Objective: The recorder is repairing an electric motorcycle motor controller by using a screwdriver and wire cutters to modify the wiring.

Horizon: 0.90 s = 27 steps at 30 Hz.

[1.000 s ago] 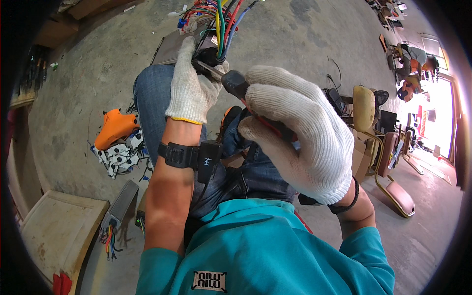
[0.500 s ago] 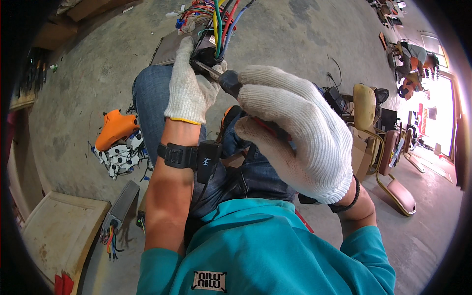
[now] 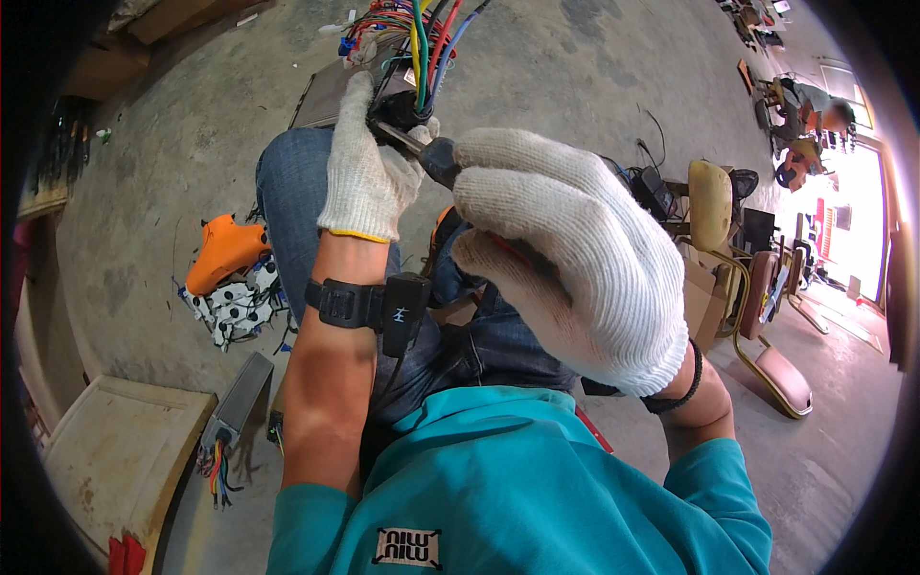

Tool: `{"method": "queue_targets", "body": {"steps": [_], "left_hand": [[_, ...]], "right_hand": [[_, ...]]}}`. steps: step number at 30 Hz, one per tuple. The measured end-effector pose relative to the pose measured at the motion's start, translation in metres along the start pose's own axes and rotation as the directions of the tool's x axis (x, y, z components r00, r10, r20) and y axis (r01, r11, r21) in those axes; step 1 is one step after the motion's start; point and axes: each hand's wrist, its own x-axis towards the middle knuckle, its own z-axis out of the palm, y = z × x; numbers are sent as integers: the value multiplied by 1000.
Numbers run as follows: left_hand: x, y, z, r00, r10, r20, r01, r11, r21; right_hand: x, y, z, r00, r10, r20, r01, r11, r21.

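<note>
My left hand (image 3: 362,182), in a white knit glove, closes around the wired end of a grey box-shaped case (image 3: 324,94) above my left knee. Thick yellow, green, red, blue and black wires (image 3: 422,59) come out through a black collar (image 3: 399,107) there. My right hand (image 3: 589,259), gloved too, wraps around a screwdriver (image 3: 440,161) with a dark handle and some red on it. The metal shaft points left to the case end beside the collar, near my left fingers. Whether its tip sits in a screw cannot be seen.
A bundle of thin coloured wires (image 3: 383,31) spreads past the case. On the floor at left lie an orange piece (image 3: 228,251) and white parts with black knobs (image 3: 235,305). Another grey case (image 3: 240,398) stands below them. Chairs (image 3: 711,206) and a person (image 3: 815,120) are at right.
My right hand and the screwdriver have shifted slightly left. The black collar and wires have tilted a little, showing more of the collar. My left hand keeps its hold.
</note>
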Motion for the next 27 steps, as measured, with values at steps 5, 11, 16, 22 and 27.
{"method": "queue_targets", "body": {"steps": [5,11,16,22,27], "left_hand": [[-1,0,1,1000,-9,-6,9,1000,2],[1,0,-3,1000,-19,2,19,1000,14],[2,-1,-4,999,-26,24,26,1000,-2],[-4,-2,0,999,15,32,-16,1000,10],[-5,-1,2,1000,20,7,-20,999,33]], "right_hand": [[1,0,-1,1000,5,-9,-5,1000,10],[2,0,1,1000,-6,-18,6,1000,8],[2,1,0,1000,-3,-22,3,1000,21],[3,0,-2,1000,-5,-5,5,1000,12],[3,1,-1,1000,-30,-8,30,1000,0]]}}
